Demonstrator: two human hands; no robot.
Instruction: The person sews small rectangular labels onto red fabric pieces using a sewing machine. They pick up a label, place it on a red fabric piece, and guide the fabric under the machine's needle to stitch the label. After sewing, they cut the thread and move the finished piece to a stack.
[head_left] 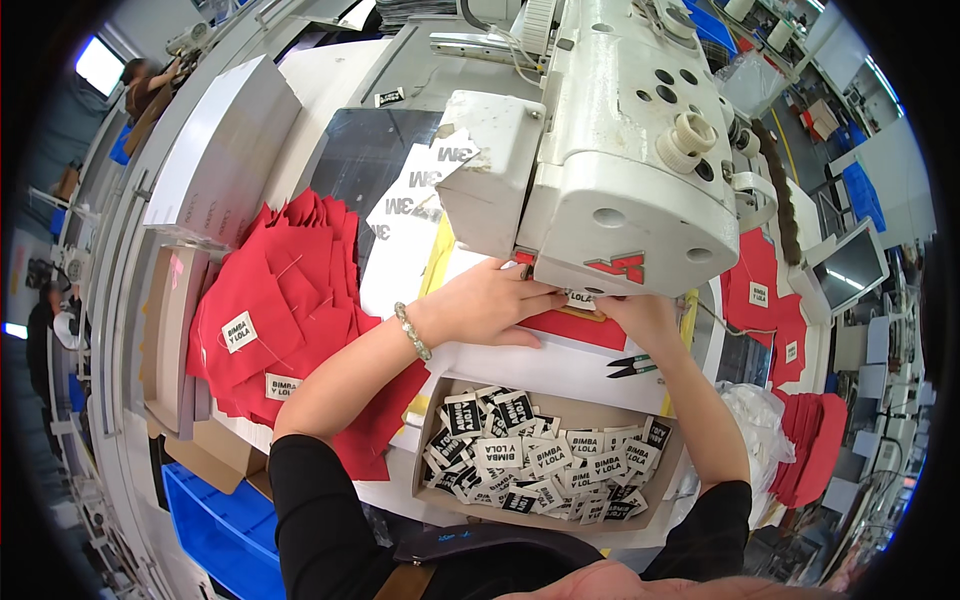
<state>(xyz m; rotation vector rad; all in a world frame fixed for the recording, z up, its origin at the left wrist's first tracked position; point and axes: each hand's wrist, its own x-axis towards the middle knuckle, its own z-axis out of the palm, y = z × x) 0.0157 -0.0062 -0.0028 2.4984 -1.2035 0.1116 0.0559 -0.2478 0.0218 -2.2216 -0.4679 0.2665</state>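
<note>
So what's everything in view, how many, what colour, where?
Sewing machine: one, white, top centre
Cloth piece: one, red, under the machine
Snips: one pair, dark, right of centre
Label box: one, beige, lower centre
Labels: many, black or white, in that box
Cloth pile: many, red, left
Other cloth: several, red, right
Tall box: one, white, upper left
Crate: one, blue, lower left
Plastic bag: one, clear, middle right
Monitor: one, grey, far right
Co-worker: at least one, dark clothes, upper left
Bracelet: one, pale green, left wrist
Left hand, right hand: one each, bare, at machine
Sleeves: two, black, lower edge
</note>
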